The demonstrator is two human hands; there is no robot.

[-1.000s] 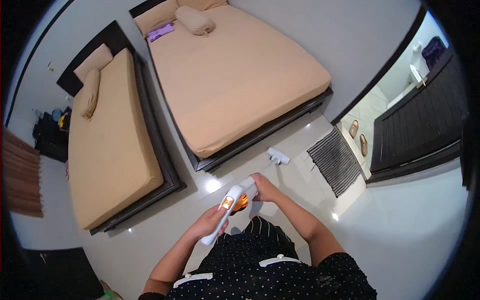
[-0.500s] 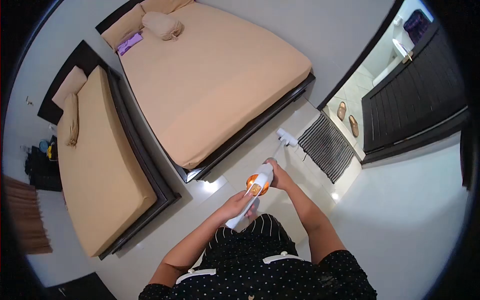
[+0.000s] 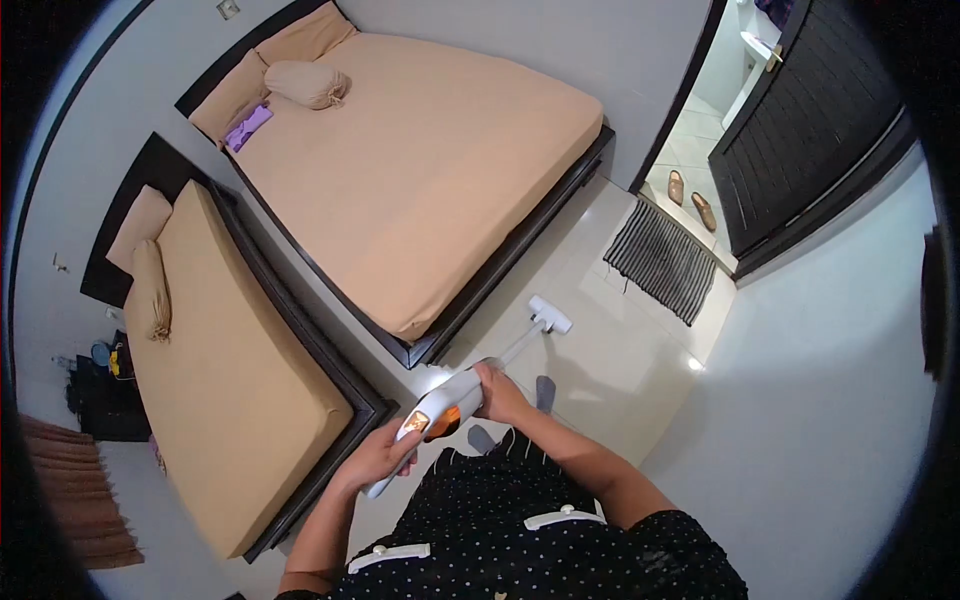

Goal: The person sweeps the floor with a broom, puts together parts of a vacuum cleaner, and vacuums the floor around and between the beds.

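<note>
A white and orange stick vacuum cleaner (image 3: 453,391) is held at a slant in front of my body. My left hand (image 3: 378,455) wraps round its rear handle. Farther along, my right hand (image 3: 499,393) grips the front of the body, near where the thin tube begins. The tube runs to a white floor head (image 3: 551,314), which rests on the pale tiled floor (image 3: 600,370) between the large bed and the striped mat. Part of each hand's fingers is hidden behind the vacuum.
A large bed (image 3: 420,180) and a lower bed (image 3: 235,370) with dark frames stand ahead and left. The striped mat (image 3: 662,262) lies before a doorway with a dark door (image 3: 800,130). Brown shoes (image 3: 703,211) sit beyond the sill. A white wall (image 3: 800,400) rises at right.
The vacuum and both hands have moved left and lower in view. Its floor head has drawn back from the mat's edge. My grey-socked feet now show, and the view has shifted.
</note>
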